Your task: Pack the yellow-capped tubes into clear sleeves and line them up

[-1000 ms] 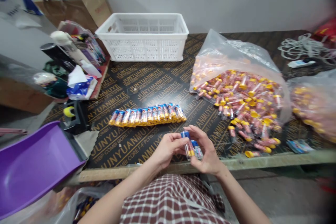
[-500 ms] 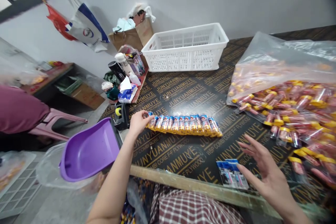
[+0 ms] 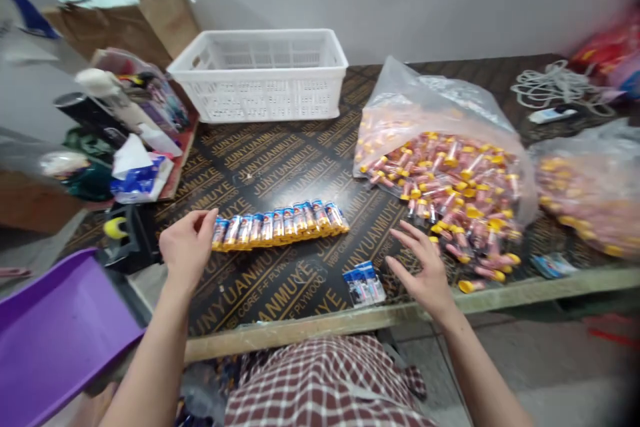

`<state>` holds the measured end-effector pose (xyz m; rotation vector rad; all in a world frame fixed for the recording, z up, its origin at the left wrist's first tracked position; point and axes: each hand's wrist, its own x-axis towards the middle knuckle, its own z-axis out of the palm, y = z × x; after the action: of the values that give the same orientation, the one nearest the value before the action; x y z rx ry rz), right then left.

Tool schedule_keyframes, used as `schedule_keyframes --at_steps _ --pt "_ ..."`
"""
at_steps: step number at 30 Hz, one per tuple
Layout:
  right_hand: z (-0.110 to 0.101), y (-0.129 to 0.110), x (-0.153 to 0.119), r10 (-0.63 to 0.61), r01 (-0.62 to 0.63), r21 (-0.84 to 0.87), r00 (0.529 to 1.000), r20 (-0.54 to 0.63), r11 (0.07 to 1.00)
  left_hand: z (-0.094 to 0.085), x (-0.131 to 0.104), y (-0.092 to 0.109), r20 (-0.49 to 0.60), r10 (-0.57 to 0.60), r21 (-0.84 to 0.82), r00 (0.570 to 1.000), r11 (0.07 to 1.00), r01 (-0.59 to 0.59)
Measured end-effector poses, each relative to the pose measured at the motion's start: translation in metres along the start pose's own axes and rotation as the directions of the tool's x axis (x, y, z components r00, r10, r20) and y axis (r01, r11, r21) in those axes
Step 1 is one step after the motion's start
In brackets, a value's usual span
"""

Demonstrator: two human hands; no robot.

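Nearest, a brown-and-white checked cloth (image 3: 320, 380) is draping in soft folds below the rough, pale front edge of the desk (image 3: 240, 340). Just behind that edge, small blue-topped packets (image 3: 365, 283) are lying flat, their clear parts looking thin and pliable. The right hand (image 3: 425, 273) is hovering beside them with its grip spread apart, fingers and thumb holding nothing. The left hand (image 3: 186, 247) is reaching to the left end of the row of labelled tubes (image 3: 280, 225), thumb and fingertips drawing together; whether they are clamping on a tube, the view is not telling. The row is running across the middle of the desk, blue ends facing away and yellow ends nearer. Each tube is probably going to feel light, fairly stiff and slightly slippery in its glossy sleeve, so a gentle pinch around the rounded sides is seeming best, without creasing the film. Farther right, yellow-capped pink tubes (image 3: 450, 180) are spilling loosely from a limp, cloudy plastic bag (image 3: 425, 97), where they are likely to roll if nudged. Beyond the row, a rigid white basket (image 3: 265, 97) with slotted walls is standing near the smooth grey wall (image 3: 400, 0).
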<state>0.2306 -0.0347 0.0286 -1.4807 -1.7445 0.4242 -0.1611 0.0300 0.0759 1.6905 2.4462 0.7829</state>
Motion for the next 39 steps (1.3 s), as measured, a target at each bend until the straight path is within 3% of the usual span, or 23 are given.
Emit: schedule_keyframes --at_steps 1,2,3,4,6,7,9,12,15,26,30,33,39 --pt "-0.002 0.009 0.001 0.030 -0.033 -0.045 0.997 -0.064 0.998 0.009 -0.014 0.014 -0.002 0.036 -0.140 0.999 0.990 -0.036" --pt "-0.005 0.018 0.002 0.061 -0.072 -0.081 0.990 -0.128 0.994 0.020 -0.030 0.029 0.078 0.089 -0.277 0.993 0.959 -0.064" --pt "-0.007 0.029 0.002 0.086 -0.107 -0.110 0.979 -0.184 0.988 0.033 -0.048 0.045 0.240 0.185 -0.390 0.953 0.917 -0.081" --pt "-0.009 0.039 0.002 0.101 -0.136 -0.142 0.969 -0.227 0.981 0.047 -0.066 0.061 0.396 0.297 -0.463 0.869 0.882 -0.090" --pt "-0.014 0.058 0.001 0.105 -0.172 -0.224 0.954 -0.282 0.959 0.077 -0.099 0.089 0.564 0.491 -0.497 0.664 0.844 -0.201" --pt "-0.017 0.066 0.000 0.100 -0.184 -0.269 0.949 -0.298 0.945 0.091 -0.112 0.099 0.603 0.515 -0.472 0.609 0.846 -0.247" --pt "-0.024 0.078 -0.003 0.097 -0.215 -0.345 0.939 -0.329 0.913 0.113 -0.130 0.111 0.641 0.521 -0.412 0.564 0.853 -0.320" --pt "-0.036 0.090 -0.013 0.118 -0.276 -0.421 0.924 -0.364 0.864 0.130 -0.137 0.114 0.638 0.500 -0.369 0.585 0.866 -0.338" --pt "-0.041 0.098 -0.022 0.141 -0.315 -0.485 0.922 -0.362 0.815 0.134 -0.135 0.110 0.626 0.493 -0.388 0.604 0.869 -0.307" --pt "-0.023 0.108 -0.005 0.239 -0.304 -0.579 0.953 -0.188 0.756 0.138 -0.135 0.110 0.619 0.447 -0.409 0.646 0.885 -0.221" --pt "-0.022 0.091 -0.001 0.241 -0.304 -0.521 0.952 -0.187 0.798 0.137 -0.135 0.110 0.618 0.462 -0.406 0.636 0.880 -0.244" --pt "-0.021 0.069 0.002 0.247 -0.298 -0.323 0.950 -0.191 0.898 0.135 -0.136 0.110 0.611 0.477 -0.403 0.632 0.874 -0.270" --pt "-0.009 0.018 -0.002 0.258 -0.259 0.002 0.960 -0.105 0.966 0.131 -0.138 0.107 0.551 0.485 -0.493 0.679 0.846 -0.205"
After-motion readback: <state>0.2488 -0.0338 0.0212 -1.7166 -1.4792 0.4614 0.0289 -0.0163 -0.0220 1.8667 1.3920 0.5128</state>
